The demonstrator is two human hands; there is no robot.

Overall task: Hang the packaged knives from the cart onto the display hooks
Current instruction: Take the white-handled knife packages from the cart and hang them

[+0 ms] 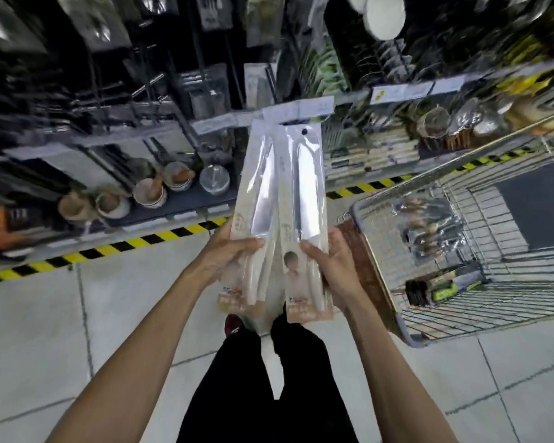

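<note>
Black trousers (237, 378) and a dark red shoe (232, 324) stand on a floor (45, 330) of pale grey tiles with thin dark joints. Above them two bare forearms reach forward. The left hand (227, 251) grips one packaged knife (256, 193) low on its card, thumb laid across the front. The right hand (330, 266) grips a second packaged knife (304, 187) the same way. The fingers of both hands curl behind the packs and are mostly hidden. The two packs stand upright, side by side, their edges overlapping.

Just to the right is a wire cart (461, 302), with more clear packs (426, 225) lying in its basket. Yellow-and-black hazard tape (141, 241) edges the floor below the shelving. A low shelf (179, 209) carries a row of bowls (149, 193). Higher up hang dark, blurred utensil packs, with white price tags (413, 89) on a rail.
</note>
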